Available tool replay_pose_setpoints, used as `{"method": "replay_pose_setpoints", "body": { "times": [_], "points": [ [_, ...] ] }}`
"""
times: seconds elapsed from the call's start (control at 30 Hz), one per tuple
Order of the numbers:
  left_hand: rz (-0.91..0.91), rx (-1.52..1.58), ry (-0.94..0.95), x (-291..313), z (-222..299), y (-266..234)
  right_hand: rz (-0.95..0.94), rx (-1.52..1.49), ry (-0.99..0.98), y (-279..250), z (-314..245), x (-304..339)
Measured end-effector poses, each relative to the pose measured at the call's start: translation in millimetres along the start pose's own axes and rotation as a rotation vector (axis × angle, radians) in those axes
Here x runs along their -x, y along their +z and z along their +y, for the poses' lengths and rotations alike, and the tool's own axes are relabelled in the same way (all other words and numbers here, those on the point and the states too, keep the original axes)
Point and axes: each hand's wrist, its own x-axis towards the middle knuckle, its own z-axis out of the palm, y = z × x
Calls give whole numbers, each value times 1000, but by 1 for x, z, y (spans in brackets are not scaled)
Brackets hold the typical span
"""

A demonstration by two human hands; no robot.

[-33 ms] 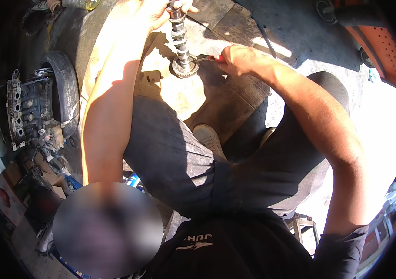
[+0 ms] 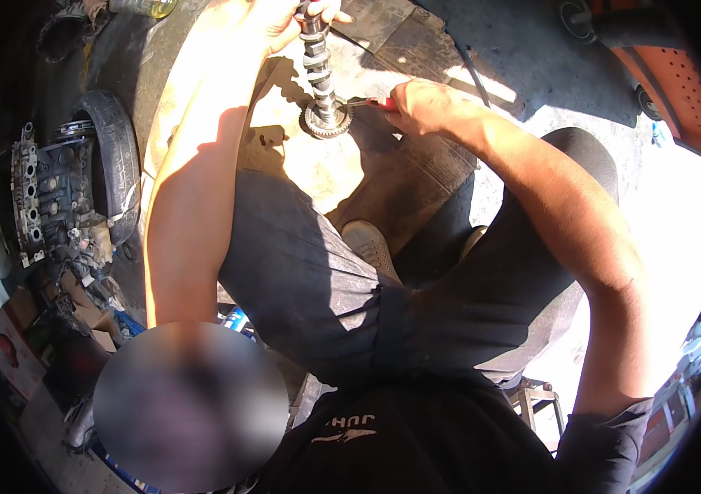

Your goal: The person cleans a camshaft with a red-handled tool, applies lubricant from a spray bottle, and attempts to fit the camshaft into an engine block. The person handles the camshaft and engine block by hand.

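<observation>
A camshaft point(image 2: 318, 70) stands nearly upright on the sunlit cardboard, its lobes stacked up the shaft. The toothed gear point(image 2: 326, 121) at its lower end rests on or just over the cardboard. My left hand point(image 2: 284, 23) is closed round the top end, partly cut off by the upper edge of the picture. From the right, my right hand point(image 2: 423, 107) grips a red-handled tool point(image 2: 386, 104). Its slim metal tip reaches the shaft just above the gear; whether it is a screwdriver or pliers does not show.
Flattened cardboard point(image 2: 408, 177) covers the floor before my shoes point(image 2: 369, 247). At left lie a cylinder head point(image 2: 50, 193) and a worn tyre point(image 2: 116, 165). An orange perforated metal piece point(image 2: 680, 90) stands at the upper right, and a stool's frame point(image 2: 538, 401) shows under me.
The tip of the red-handled tool has shifted very slightly at the gear. My hands and the camshaft otherwise stay in place.
</observation>
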Motion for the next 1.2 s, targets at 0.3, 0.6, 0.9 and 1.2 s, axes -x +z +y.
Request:
{"method": "replay_pose_setpoints", "body": {
  "times": [0.3,0.6,0.9,1.2],
  "points": [
    [-47,-4,-19,-10,-5,4,-155,-26,173,-16,-19,-12],
    [-89,-21,-15,-14,-9,4,76,111,-27,10,-12,-1],
    [-111,-59,-10,-13,-10,7,567,308,-377,37,5,-1],
    [-155,-107,-9,-16,-23,6,98,717,-73,2,-19,11]
  ]
}}
